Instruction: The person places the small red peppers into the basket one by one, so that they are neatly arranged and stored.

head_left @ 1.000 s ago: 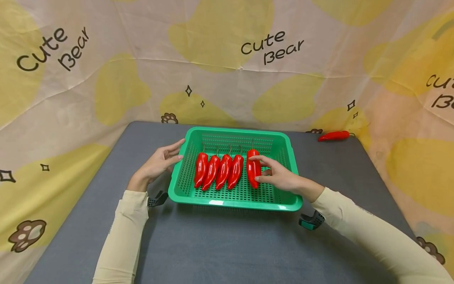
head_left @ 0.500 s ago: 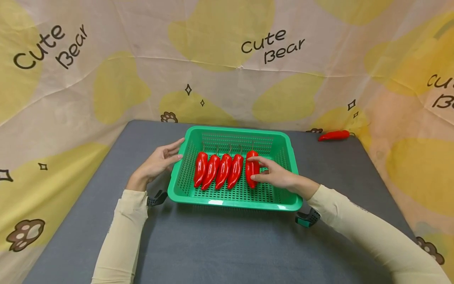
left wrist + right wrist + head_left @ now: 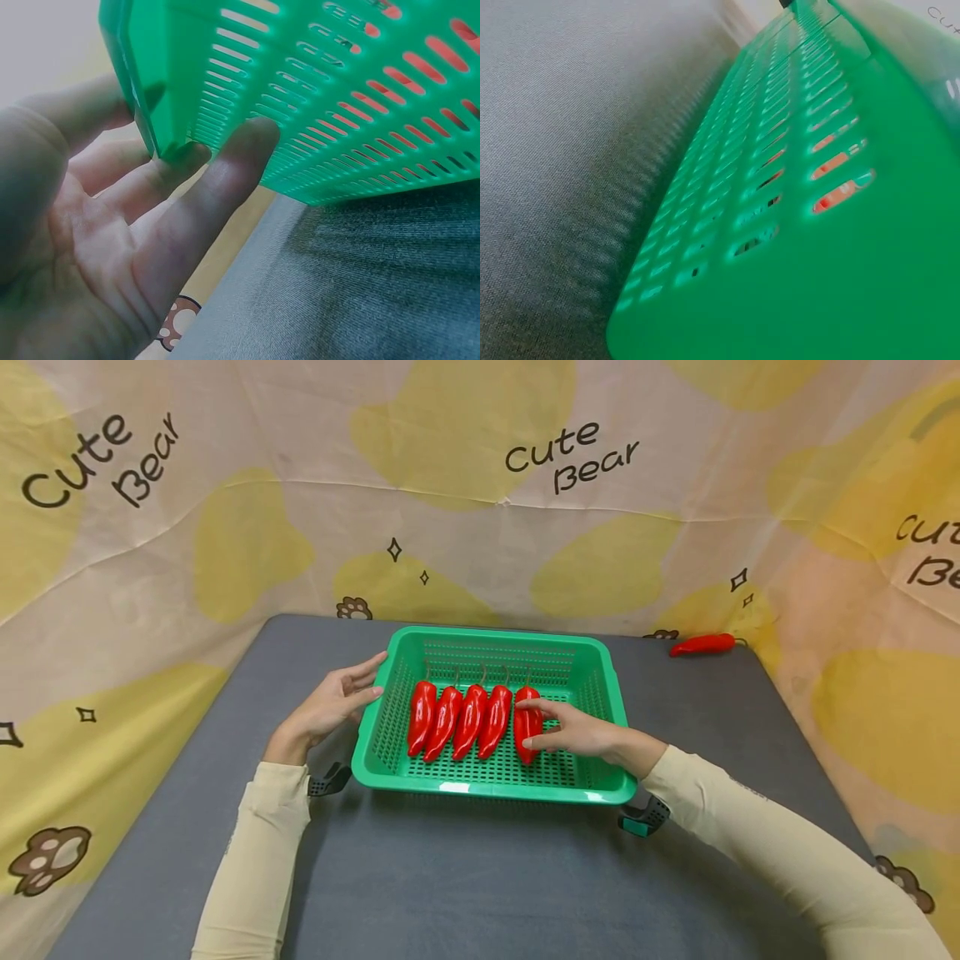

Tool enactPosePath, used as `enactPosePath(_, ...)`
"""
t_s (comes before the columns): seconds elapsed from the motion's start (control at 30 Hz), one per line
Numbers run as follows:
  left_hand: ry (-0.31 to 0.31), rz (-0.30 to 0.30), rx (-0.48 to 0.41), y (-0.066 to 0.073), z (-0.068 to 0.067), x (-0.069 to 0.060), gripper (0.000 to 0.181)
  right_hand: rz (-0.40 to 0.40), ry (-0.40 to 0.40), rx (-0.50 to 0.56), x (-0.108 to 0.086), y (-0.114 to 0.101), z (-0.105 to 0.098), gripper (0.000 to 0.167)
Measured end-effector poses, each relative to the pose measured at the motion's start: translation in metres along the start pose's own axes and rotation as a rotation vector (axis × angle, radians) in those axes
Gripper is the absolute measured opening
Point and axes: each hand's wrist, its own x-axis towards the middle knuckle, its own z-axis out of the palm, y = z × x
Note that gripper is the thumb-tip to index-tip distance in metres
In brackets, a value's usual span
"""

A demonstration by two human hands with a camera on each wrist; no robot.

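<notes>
A green perforated plastic basket [image 3: 495, 791] stands on the table with several glossy red chili peppers [image 3: 471, 722] lying side by side in it, stems toward the back. At the right end of that row, my right hand [image 3: 581, 728] reaches over the basket's right side and holds one red chili pepper [image 3: 528, 727] between thumb and fingers. My left hand [image 3: 326, 703] touches the basket's left side with nearly straight fingers. In the left wrist view, its fingers [image 3: 225, 172] lie against the slotted wall below the rim. The right wrist view shows only the basket's outer wall [image 3: 855, 300], not the hand.
Another red chili pepper [image 3: 702, 645] lies on the grey table [image 3: 480, 868] at the far right corner. A patterned cloth [image 3: 465, 468] hangs behind and along both sides. Inside the basket, bare floor shows right of the row.
My right hand has shifted slightly left and a little toward me with the chili pepper, bringing it closer to the row. The left hand stays at the basket's side.
</notes>
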Motion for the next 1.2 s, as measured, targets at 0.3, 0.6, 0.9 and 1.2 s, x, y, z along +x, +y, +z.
enactPosePath(0.3,-0.007,0.009,-0.003,0.0007,-0.0001,0.0003,0.066,0.097,-0.024,0.092,-0.0029,-0.0013,-0.0008,0.073)
enactPosePath(0.6,-0.010,0.016,-0.015,0.0027,-0.0009,0.0005,0.066,0.103,-0.052,0.087,-0.0012,-0.0016,-0.0003,0.076)
enactPosePath(0.9,0.002,-0.003,-0.009,0.0006,-0.0002,-0.0001,0.066,0.088,-0.065,0.083,-0.0020,-0.0022,-0.0004,0.084)
enactPosePath(1.2,0.000,0.007,0.005,0.0003,-0.0005,0.0000,0.066,0.138,-0.032,0.040,-0.0005,-0.0004,-0.0001,0.076)
